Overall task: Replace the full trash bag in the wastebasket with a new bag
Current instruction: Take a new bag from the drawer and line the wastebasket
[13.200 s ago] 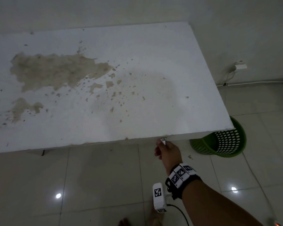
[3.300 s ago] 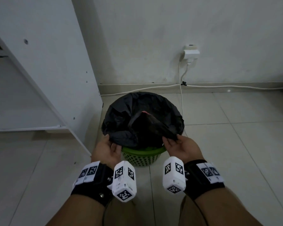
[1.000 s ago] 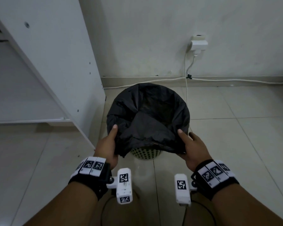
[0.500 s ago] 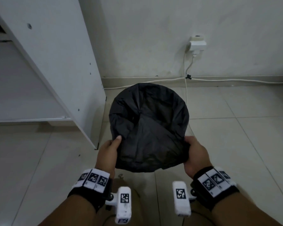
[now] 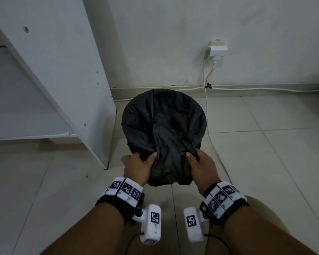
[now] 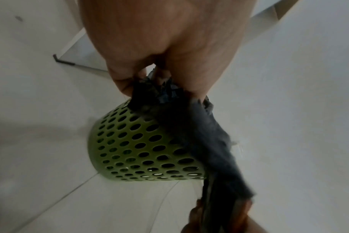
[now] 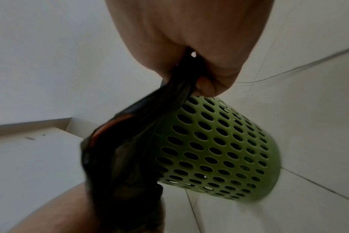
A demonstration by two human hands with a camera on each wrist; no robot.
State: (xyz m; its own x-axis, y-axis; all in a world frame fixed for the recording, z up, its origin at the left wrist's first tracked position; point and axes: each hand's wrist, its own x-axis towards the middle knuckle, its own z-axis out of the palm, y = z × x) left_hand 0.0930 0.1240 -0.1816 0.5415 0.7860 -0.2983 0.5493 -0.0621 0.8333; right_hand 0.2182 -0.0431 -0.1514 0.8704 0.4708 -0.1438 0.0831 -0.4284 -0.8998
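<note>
At far left stands a white cabinet (image 5: 50, 74), its side panel reaching the tiled floor (image 5: 265, 153) just left of the bin.

Left hand (image 5: 136, 167): fingers curled round a bunched fold of the black trash bag (image 5: 164, 126), gripping it at the near rim. The left wrist view confirms the plastic gathered in the fist.

Centre: one green perforated wastebasket (image 6: 141, 141) stands on the floor, near the wall. From above it is wholly hidden by the bag; only the wrist views show its sides. One bag is in view. No second bag is visible.

Right hand (image 5: 203, 168): fingers likewise closed on a bunch of the same bag at the near rim.

Key relation: the bag lies directly beyond and below both hands, its long axis running upright down into the basket. Both hands are equally near, side by side on the near edge. In my judgement the removal calls for a straight upward pull.

At right, one white cable (image 5: 208, 115) runs down from one wall socket (image 5: 217, 50), passing just beside the basket; a possible snag.
</note>
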